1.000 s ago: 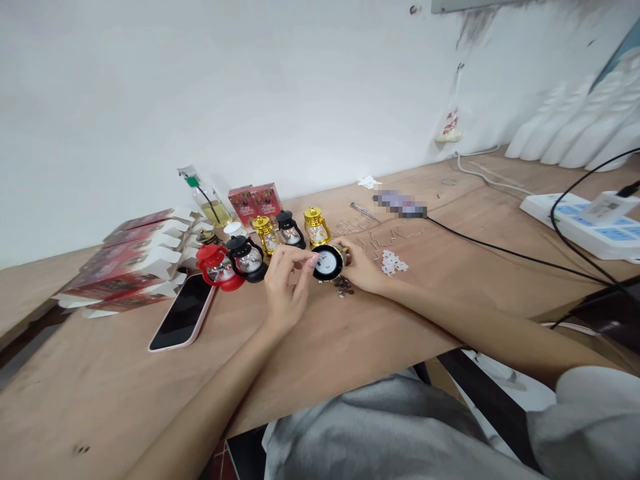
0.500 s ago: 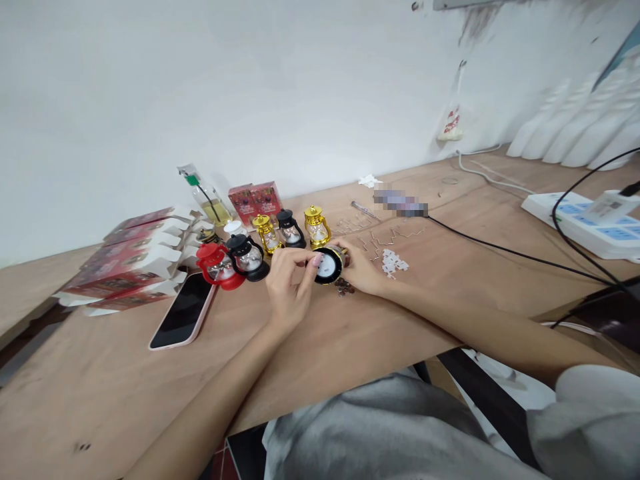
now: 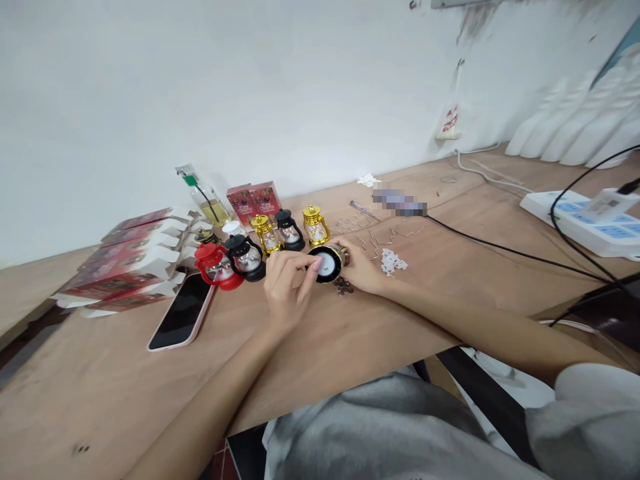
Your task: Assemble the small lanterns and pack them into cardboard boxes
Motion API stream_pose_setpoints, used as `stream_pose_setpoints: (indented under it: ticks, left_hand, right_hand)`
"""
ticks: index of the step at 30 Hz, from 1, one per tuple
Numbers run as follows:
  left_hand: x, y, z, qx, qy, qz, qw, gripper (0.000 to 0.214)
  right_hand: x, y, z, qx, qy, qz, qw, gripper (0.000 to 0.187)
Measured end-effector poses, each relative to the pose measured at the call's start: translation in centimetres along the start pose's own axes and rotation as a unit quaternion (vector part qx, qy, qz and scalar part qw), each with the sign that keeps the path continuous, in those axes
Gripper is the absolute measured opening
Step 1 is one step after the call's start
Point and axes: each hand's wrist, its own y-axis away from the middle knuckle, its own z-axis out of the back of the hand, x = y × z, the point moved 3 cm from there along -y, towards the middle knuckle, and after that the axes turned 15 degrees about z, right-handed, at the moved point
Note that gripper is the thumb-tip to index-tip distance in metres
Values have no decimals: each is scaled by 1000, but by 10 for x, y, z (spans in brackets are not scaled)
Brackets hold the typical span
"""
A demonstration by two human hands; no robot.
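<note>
My right hand (image 3: 361,267) grips a small gold toy lantern (image 3: 329,261) tipped on its side, its round white underside turned toward me. My left hand (image 3: 287,284) has its fingers curled, and the fingertips press on the edge of that underside. Just under the lantern lies a little heap of dark round button cells (image 3: 343,287). Behind the hands stand several finished mini lanterns: a red one (image 3: 216,266), a black one (image 3: 245,256), two gold ones (image 3: 316,225) and another black one (image 3: 289,230).
A phone in a pink case (image 3: 183,312) lies left of the hands, beside a stack of red and white boxes (image 3: 127,257). Wire handles (image 3: 387,235) and small white pieces (image 3: 393,261) lie to the right. A black cable (image 3: 505,251) runs toward a white power strip (image 3: 583,221).
My left fingertips have slid a little further onto the lantern's white underside. The right hand and the lantern have stayed almost in place.
</note>
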Motion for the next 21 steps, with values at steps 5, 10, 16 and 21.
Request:
stream_pose_setpoints:
  ticks: [5, 10, 16, 21]
  left_hand:
    - [3, 1, -1, -12, -3, 0, 1000, 3]
    - [5, 1, -1, -8, -17, -11, 1000, 3]
    - [6, 1, 2, -46, -50, -116, 991, 11]
    - [11, 3, 0, -47, -76, -152, 984, 6]
  right_hand:
    - [1, 0, -1, 4, -2, 0, 1000, 32]
    - [2, 0, -2, 5, -8, -1, 1000, 31]
    - [-1, 1, -2, 4, -12, -4, 1000, 33]
    - [-2, 1, -2, 2, -11, 0, 1000, 32]
